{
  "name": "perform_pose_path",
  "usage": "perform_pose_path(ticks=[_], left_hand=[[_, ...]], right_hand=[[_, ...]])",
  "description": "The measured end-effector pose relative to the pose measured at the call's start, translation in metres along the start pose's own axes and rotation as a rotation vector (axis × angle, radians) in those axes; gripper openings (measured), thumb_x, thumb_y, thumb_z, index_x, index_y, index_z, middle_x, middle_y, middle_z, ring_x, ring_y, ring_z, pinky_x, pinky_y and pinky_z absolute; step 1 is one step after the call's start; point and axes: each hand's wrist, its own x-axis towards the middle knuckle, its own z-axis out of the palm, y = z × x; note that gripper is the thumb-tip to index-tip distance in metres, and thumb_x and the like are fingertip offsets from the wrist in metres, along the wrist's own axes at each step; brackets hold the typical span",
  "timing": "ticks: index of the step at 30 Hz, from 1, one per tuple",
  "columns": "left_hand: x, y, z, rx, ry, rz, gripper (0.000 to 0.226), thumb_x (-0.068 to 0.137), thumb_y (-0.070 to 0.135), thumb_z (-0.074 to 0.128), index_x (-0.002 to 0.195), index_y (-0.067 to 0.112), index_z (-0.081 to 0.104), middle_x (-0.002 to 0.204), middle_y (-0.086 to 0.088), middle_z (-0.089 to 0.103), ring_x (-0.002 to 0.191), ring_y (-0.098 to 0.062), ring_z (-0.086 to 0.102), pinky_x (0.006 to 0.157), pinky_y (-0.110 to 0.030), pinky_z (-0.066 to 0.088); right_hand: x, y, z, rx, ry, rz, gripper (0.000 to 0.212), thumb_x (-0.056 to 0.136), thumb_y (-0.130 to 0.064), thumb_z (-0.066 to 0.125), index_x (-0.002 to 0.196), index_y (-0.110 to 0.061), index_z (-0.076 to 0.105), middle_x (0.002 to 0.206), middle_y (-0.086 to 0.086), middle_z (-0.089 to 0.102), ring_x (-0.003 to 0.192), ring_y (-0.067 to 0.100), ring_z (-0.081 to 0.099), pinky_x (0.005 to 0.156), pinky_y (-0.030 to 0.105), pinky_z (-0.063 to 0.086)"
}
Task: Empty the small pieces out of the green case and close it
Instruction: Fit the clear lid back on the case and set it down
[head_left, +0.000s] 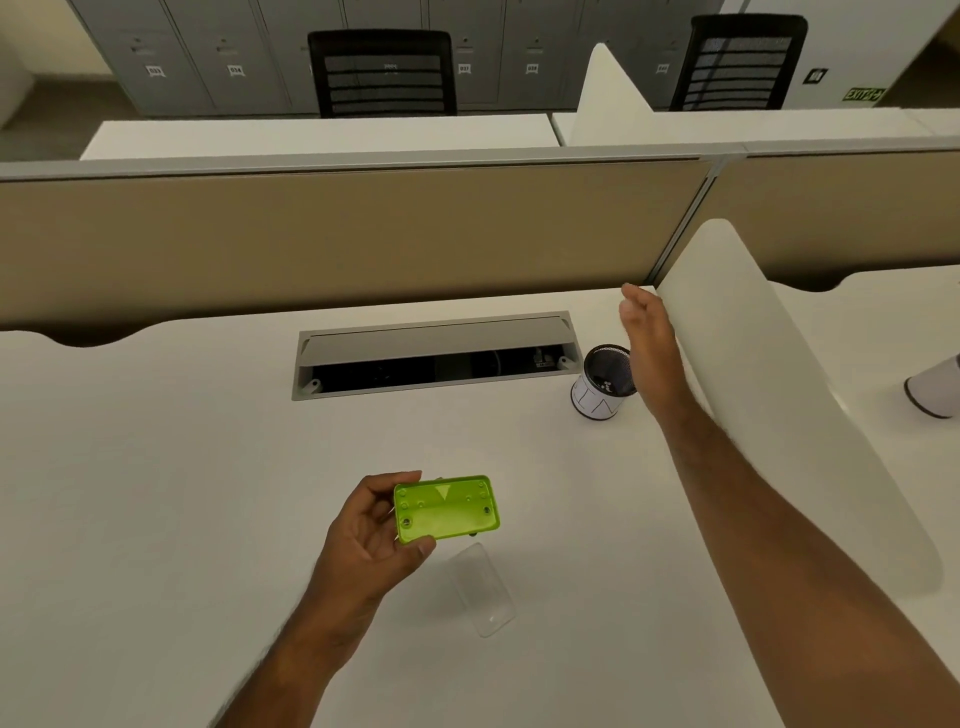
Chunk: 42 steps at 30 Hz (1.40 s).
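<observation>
My left hand (371, 525) grips the left end of the green case (447, 506) and holds it a little above the white desk, its inner tray facing me. No loose pieces show in the tray. The case's clear lid (483, 592) hangs open below it, toward me. My right hand (649, 338) is raised at the far right, fingers extended and together, right beside and above a black mesh cup (602, 382). A few small pale pieces lie inside that cup. The right hand holds nothing that I can see.
The white desk (182, 493) has an open cable hatch (436, 356) at the back middle. A white side divider (779, 389) stands right of my right arm, a beige partition (337, 234) behind. A white object (935, 387) sits on the neighbouring desk.
</observation>
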Motion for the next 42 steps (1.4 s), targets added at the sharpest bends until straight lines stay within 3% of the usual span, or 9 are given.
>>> perform_pose_path(ticks=[6, 11, 14, 16, 26, 30, 37, 40, 42], left_hand=[[-0.01, 0.004, -0.002, -0.01, -0.001, 0.018, 0.063, 0.072, 0.013, 0.09, 0.131, 0.024, 0.068, 0.125, -0.007, 0.075, 0.114, -0.021, 0.073, 0.091, -0.026, 0.06], [-0.029, 0.007, -0.009, -0.013, 0.015, 0.048, 0.062, 0.073, 0.014, 0.089, 0.131, 0.025, 0.068, 0.123, -0.006, 0.075, 0.115, -0.02, 0.073, 0.091, -0.025, 0.059], [-0.039, 0.009, -0.013, -0.02, 0.03, 0.06, 0.061, 0.074, 0.013, 0.088, 0.131, 0.025, 0.068, 0.123, -0.004, 0.075, 0.114, -0.019, 0.073, 0.091, -0.025, 0.059], [-0.048, 0.009, -0.016, -0.016, 0.035, 0.063, 0.06, 0.075, 0.013, 0.088, 0.13, 0.027, 0.069, 0.122, -0.002, 0.075, 0.113, -0.017, 0.073, 0.091, -0.025, 0.06], [-0.102, 0.004, -0.032, -0.016, 0.047, 0.056, 0.06, 0.076, 0.014, 0.087, 0.131, 0.025, 0.068, 0.119, -0.001, 0.075, 0.111, -0.017, 0.074, 0.089, -0.024, 0.059], [-0.118, 0.003, -0.037, -0.022, 0.051, 0.056, 0.06, 0.075, 0.014, 0.087, 0.131, 0.027, 0.068, 0.12, -0.001, 0.076, 0.113, -0.017, 0.074, 0.089, -0.023, 0.059], [-0.14, 0.003, -0.048, -0.019, 0.06, 0.049, 0.059, 0.076, 0.015, 0.087, 0.13, 0.028, 0.069, 0.124, -0.004, 0.075, 0.115, -0.02, 0.074, 0.088, -0.024, 0.06], [-0.147, 0.001, -0.051, -0.003, 0.065, 0.044, 0.057, 0.077, 0.016, 0.087, 0.13, 0.029, 0.07, 0.125, -0.004, 0.075, 0.114, -0.021, 0.075, 0.087, -0.023, 0.06], [-0.153, 0.002, -0.055, 0.008, 0.068, 0.04, 0.056, 0.077, 0.018, 0.087, 0.129, 0.03, 0.071, 0.126, -0.005, 0.075, 0.114, -0.022, 0.076, 0.087, -0.024, 0.06]], right_hand=[[-0.053, 0.007, 0.027, 0.006, 0.098, -0.155, 0.019, 0.097, -0.015, 0.065, 0.115, -0.019, 0.063, 0.112, -0.012, 0.07, 0.101, 0.004, 0.068, 0.085, 0.018, 0.054], [-0.124, 0.035, 0.064, -0.141, -0.089, -0.037, 0.017, 0.096, -0.005, 0.07, 0.108, -0.011, 0.06, 0.096, 0.001, 0.061, 0.08, 0.013, 0.054, 0.076, 0.024, 0.047], [-0.163, 0.057, 0.075, -0.353, -0.299, 0.099, 0.018, 0.095, -0.015, 0.074, 0.107, -0.009, 0.062, 0.098, 0.007, 0.062, 0.082, 0.018, 0.056, 0.083, 0.039, 0.05], [-0.188, 0.066, 0.078, -0.507, -0.386, 0.186, 0.023, 0.093, -0.027, 0.076, 0.107, -0.012, 0.064, 0.102, 0.007, 0.061, 0.091, 0.02, 0.06, 0.088, 0.036, 0.049], [-0.276, 0.069, 0.093, -0.927, -0.504, 0.246, 0.075, 0.078, -0.071, 0.072, 0.119, -0.013, 0.049, 0.122, 0.003, 0.049, 0.12, 0.026, 0.052, 0.089, 0.041, 0.052], [-0.283, 0.064, 0.102, -1.036, -0.537, 0.225, 0.081, 0.084, -0.068, 0.069, 0.13, -0.006, 0.044, 0.132, 0.009, 0.045, 0.128, 0.032, 0.05, 0.095, 0.045, 0.054], [-0.289, 0.061, 0.093, -0.946, -0.623, 0.202, 0.036, 0.103, -0.034, 0.056, 0.123, -0.005, 0.048, 0.129, 0.016, 0.054, 0.119, 0.032, 0.059, 0.094, 0.043, 0.05], [-0.296, 0.06, 0.086, -0.787, -0.594, 0.192, 0.011, 0.107, -0.023, 0.047, 0.102, -0.013, 0.047, 0.109, 0.013, 0.064, 0.096, 0.029, 0.062, 0.086, 0.045, 0.051], [-0.305, 0.052, 0.086, -0.671, -0.554, 0.179, 0.014, 0.107, -0.023, 0.047, 0.095, -0.015, 0.047, 0.093, 0.008, 0.065, 0.081, 0.029, 0.061, 0.078, 0.047, 0.054]])
